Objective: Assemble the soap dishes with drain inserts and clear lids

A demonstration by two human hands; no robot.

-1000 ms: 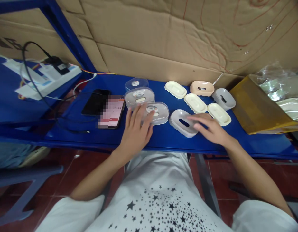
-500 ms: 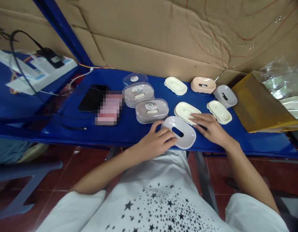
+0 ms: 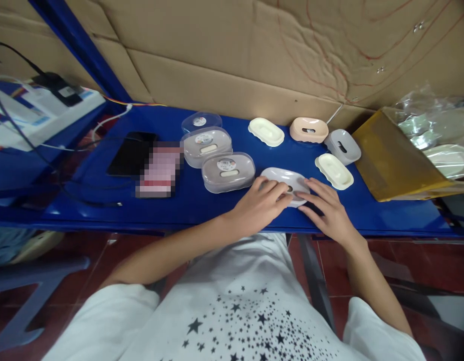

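Near the table's front edge lies a pale grey oval soap dish (image 3: 281, 174) with a slot in its middle. My left hand (image 3: 262, 204) grips its left side, fingers curled over the rim into the bowl. On the opposite side, my right hand (image 3: 328, 209) holds the right end, with fingers on top and the thumb low at the near rim. No cream base shows beneath the dish from here. To the right lies a cream base (image 3: 334, 171), and a second cream tray (image 3: 266, 132) rests farther back. Two lidded grey soap boxes (image 3: 229, 173) (image 3: 207, 147) stand left of my hands.
A clear lid (image 3: 201, 122) lies behind the boxes. At the back right are a peach dish (image 3: 309, 131), another grey dish (image 3: 343, 146) and a taped carton (image 3: 397, 160) with plastic-wrapped pieces. Phones (image 3: 131, 153), cables and a power strip (image 3: 77, 113) occupy the left.
The grey dish has moved away from the table edge to where a cream base lay, and that base is now out of sight. Both hands have closed in on the dish.
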